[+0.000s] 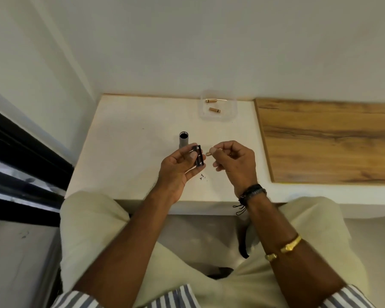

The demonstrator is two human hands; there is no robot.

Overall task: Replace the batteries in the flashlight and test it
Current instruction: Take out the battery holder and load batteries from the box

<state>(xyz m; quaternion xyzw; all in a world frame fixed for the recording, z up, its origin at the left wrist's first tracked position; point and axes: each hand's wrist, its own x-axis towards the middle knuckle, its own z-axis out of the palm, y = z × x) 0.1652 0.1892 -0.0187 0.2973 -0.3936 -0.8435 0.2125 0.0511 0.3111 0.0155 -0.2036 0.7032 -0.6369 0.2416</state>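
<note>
Head view: grey flashlight tube (183, 141), upright on white table (125, 152), open dark end up. Left hand (178, 168) grasps black battery holder (198, 155) above the table. Right hand (233, 162) pinches gold battery (208, 153). Two gold batteries in clear tray (218, 106).
</note>
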